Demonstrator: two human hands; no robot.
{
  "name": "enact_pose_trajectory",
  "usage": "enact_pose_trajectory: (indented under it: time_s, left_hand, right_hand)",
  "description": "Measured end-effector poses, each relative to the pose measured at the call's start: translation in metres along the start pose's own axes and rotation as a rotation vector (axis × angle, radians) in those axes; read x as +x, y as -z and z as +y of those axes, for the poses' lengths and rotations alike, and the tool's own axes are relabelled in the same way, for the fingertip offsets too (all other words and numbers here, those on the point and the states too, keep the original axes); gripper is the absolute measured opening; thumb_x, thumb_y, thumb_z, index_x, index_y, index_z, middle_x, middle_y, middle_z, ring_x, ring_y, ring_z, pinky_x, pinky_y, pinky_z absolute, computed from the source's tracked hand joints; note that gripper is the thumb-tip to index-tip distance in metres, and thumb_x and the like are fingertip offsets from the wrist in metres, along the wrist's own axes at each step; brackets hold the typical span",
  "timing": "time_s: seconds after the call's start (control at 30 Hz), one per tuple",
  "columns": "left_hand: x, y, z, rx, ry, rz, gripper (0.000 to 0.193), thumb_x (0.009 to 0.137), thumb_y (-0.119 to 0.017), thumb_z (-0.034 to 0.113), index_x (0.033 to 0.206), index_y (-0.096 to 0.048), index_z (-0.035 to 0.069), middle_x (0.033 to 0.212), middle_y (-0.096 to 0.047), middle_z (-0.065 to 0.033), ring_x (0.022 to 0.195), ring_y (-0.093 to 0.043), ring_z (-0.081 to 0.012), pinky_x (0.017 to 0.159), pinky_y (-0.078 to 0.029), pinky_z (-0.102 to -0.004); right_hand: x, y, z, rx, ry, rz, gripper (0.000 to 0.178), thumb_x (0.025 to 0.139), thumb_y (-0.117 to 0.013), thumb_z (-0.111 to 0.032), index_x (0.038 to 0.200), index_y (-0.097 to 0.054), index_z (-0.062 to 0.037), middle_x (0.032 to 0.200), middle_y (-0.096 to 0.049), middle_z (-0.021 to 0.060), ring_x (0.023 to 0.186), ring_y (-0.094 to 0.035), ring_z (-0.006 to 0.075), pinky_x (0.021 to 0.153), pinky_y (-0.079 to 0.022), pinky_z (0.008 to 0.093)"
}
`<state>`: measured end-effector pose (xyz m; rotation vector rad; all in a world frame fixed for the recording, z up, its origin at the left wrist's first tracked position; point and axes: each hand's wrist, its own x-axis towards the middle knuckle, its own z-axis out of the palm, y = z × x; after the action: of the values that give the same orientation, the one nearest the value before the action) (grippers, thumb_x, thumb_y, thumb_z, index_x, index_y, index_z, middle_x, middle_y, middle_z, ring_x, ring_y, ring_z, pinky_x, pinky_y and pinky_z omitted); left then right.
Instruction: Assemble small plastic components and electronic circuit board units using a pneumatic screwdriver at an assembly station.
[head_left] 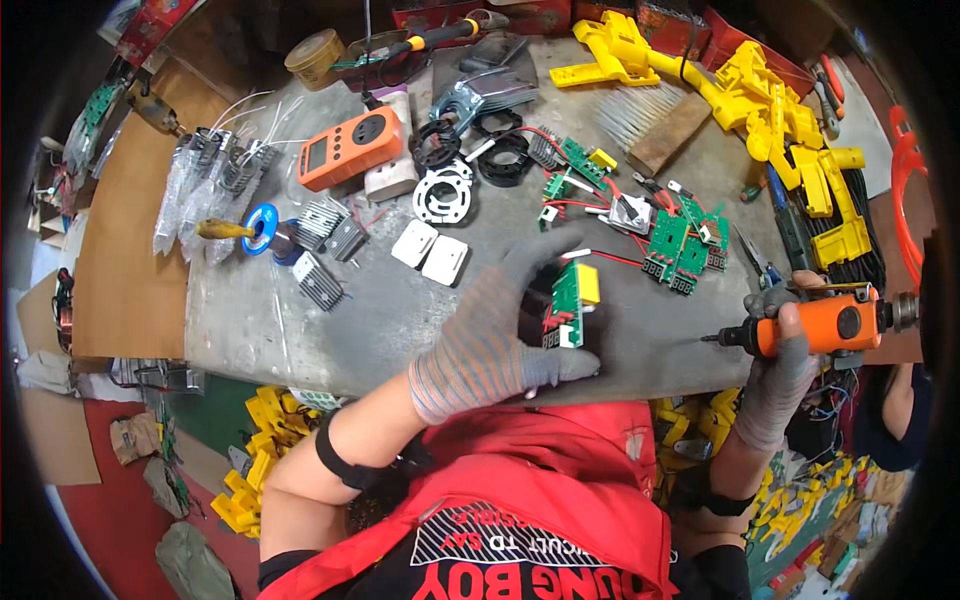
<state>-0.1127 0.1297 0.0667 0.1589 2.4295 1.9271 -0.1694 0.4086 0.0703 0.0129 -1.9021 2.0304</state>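
circuit board [568, 292] left of power screwdriver [815, 325] | meter [350, 152] on bench [240, 320], behind-left of both | spool [263, 225] left of heatsinks [323, 218]

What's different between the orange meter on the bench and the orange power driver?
The orange meter is boxy, with a small screen and buttons; the orange power driver has a rounded body and a narrow dark tip pointing left. The orange meter sits unheld, left of centre, while the orange power driver is gripped in the gloved right hand. Both have orange casings with a round black part.
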Motion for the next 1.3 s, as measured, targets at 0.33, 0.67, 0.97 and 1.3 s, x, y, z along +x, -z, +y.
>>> enact_pose_trajectory:
  time_s: [0.33, 0.67, 0.97, 1.3]
  left_hand:
    - [-0.002, -0.016, 0.007, -0.325, 0.247, 0.274, 0.074, 0.064, -0.085, 0.023, 0.121, -0.043, 0.001, 0.098, -0.056, -0.0061, 0.088, -0.056, -0.0134, 0.081, -0.049, -0.0281]
    - [-0.057, -0.014, -0.027, -0.101, 0.108, 0.058, 0.087, 0.072, -0.079, 0.006, 0.142, -0.029, 0.007, 0.132, -0.045, -0.0098, 0.117, -0.050, -0.0192, 0.101, -0.042, -0.0344]
    - [-0.027, 0.009, -0.005, 0.240, -0.228, -0.280, 0.056, 0.077, -0.051, -0.012, 0.130, -0.054, 0.007, 0.123, -0.059, -0.0146, 0.112, -0.058, -0.0296, 0.097, -0.045, -0.0365]
    - [0.027, 0.052, 0.016, 0.070, -0.342, -0.139, 0.043, 0.087, -0.050, -0.002, 0.129, -0.055, 0.000, 0.123, -0.061, -0.0112, 0.114, -0.056, -0.0205, 0.101, -0.041, -0.0331]
  right_hand:
    - [-0.009, -0.015, -0.004, -0.119, 0.089, -0.042, 0.052, 0.076, -0.066, -0.019, 0.119, -0.045, 0.0020, 0.085, -0.053, 0.0056, 0.078, -0.053, 0.0151, 0.077, -0.046, 0.0292]
    - [-0.003, 0.005, 0.000, 0.012, 0.094, -0.005, 0.055, 0.077, -0.064, -0.019, 0.122, -0.042, 0.0034, 0.090, -0.058, 0.0111, 0.080, -0.059, 0.0195, 0.078, -0.050, 0.0320]
    - [-0.003, 0.010, 0.002, -0.017, 0.075, -0.001, 0.052, 0.078, -0.064, -0.018, 0.121, -0.044, 0.0038, 0.088, -0.057, 0.0118, 0.081, -0.059, 0.0214, 0.078, -0.051, 0.0346]
    - [-0.007, 0.006, 0.002, 0.096, 0.088, 0.008, 0.050, 0.078, -0.063, -0.015, 0.120, -0.044, 0.0040, 0.084, -0.056, 0.0101, 0.079, -0.056, 0.0180, 0.079, -0.049, 0.0320]
